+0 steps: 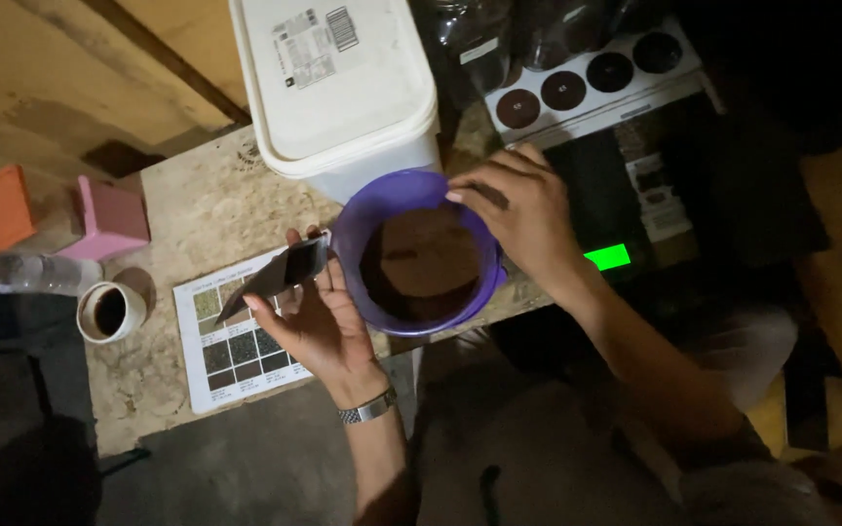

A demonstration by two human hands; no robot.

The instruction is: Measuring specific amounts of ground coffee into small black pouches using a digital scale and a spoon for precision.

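left hand (pixel 319 317) pinches a flat dark card (pixel 275 278), long axis tilted toward the round purple plastic bucket (pixel 484 292) just right of it, whose rim the right hand (pixel 518 214) grips.

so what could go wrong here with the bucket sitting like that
1. The purple bucket of brown powder overhangs the table's front edge; only the right hand steadies its rim, so it might tip.
2. The left hand holds a dark flat scoop above a printed colour chart; powder could spill onto it.
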